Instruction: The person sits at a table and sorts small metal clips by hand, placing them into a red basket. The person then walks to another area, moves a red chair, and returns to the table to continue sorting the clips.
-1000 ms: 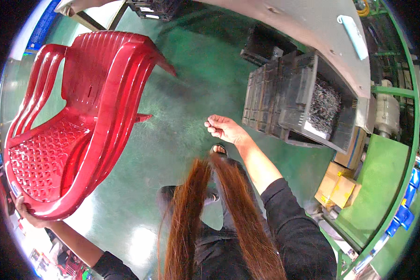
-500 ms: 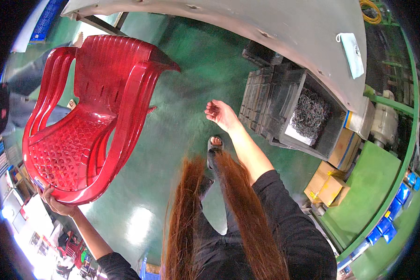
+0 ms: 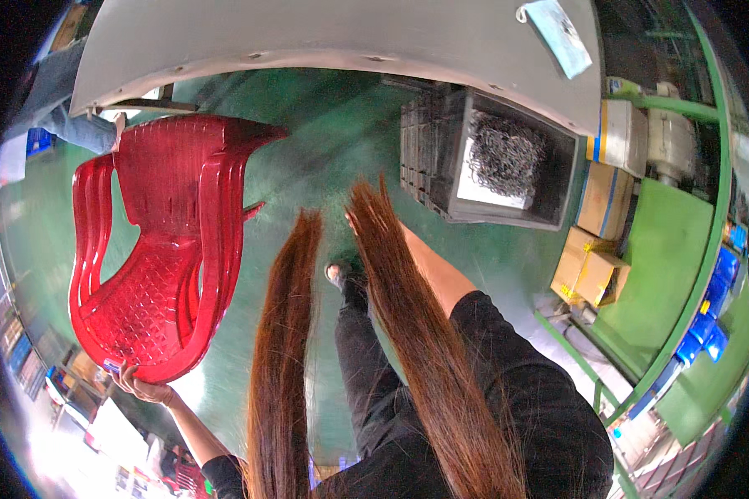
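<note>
A stack of red plastic armchairs [image 3: 154,266] with lattice seats stands on the left side of the head view. My left hand [image 3: 147,389] is closed on the rim of the chair seat at its near end, the fingers curled over the edge. Most of my right hand [image 3: 351,223] is hidden behind a long strand of brown hair [image 3: 416,333]. Only a sliver of it shows past the strand, over the floor between the chairs and a dark bin. Whether its fingers are apart or closed cannot be seen.
A grey table [image 3: 324,33] with a face mask [image 3: 558,33] spans the far side. Beneath its edge, a dark bin [image 3: 508,212] holds black coiled pieces. Cardboard boxes [image 3: 591,266] and a green rack [image 3: 657,258] stand at right. Another person's arm [image 3: 83,129] is beyond the chairs.
The view has shifted, with the table lower in it. My left hand still holds the chairs. My right hand, earlier visible with curled fingers, has passed behind the hair.
</note>
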`<state>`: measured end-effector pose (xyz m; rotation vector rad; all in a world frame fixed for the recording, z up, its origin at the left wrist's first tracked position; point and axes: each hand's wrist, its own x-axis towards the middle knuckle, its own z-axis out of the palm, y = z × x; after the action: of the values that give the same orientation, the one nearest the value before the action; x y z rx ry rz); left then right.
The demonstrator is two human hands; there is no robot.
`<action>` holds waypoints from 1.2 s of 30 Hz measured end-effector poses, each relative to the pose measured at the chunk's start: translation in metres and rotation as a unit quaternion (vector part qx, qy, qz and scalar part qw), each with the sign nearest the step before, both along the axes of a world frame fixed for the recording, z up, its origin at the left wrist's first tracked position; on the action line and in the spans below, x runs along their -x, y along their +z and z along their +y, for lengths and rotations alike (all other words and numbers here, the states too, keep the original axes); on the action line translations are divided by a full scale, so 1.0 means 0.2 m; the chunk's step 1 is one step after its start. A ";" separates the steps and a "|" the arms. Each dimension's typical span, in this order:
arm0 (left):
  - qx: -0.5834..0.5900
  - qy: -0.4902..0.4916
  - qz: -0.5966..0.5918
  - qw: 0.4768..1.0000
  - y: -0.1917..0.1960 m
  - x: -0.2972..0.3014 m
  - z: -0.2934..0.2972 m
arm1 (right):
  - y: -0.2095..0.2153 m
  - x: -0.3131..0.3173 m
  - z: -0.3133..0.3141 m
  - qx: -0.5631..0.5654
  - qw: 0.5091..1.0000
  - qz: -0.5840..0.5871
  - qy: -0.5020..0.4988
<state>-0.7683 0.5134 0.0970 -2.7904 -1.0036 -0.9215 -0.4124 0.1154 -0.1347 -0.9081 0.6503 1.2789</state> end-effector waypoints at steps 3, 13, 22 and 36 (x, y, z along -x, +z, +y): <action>0.027 0.048 -0.004 0.998 0.00 0.03 0.03 | 0.18 0.10 -0.25 0.058 0.997 -0.050 0.004; 0.050 0.080 0.022 0.995 -0.03 0.14 0.06 | 0.91 -0.17 -0.87 0.323 0.791 -0.420 -0.306; -0.055 0.125 0.071 0.988 -0.24 0.08 0.11 | 0.99 -0.50 -0.94 0.486 0.555 -0.673 0.049; 0.301 0.086 -0.113 0.943 0.13 0.09 -0.17 | 0.66 0.59 -0.35 0.206 0.579 -0.478 0.628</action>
<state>-0.7859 0.4803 0.1234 -3.0175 -1.8053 -1.0764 -0.5309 0.0445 -0.0026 -2.4472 -0.8496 1.4671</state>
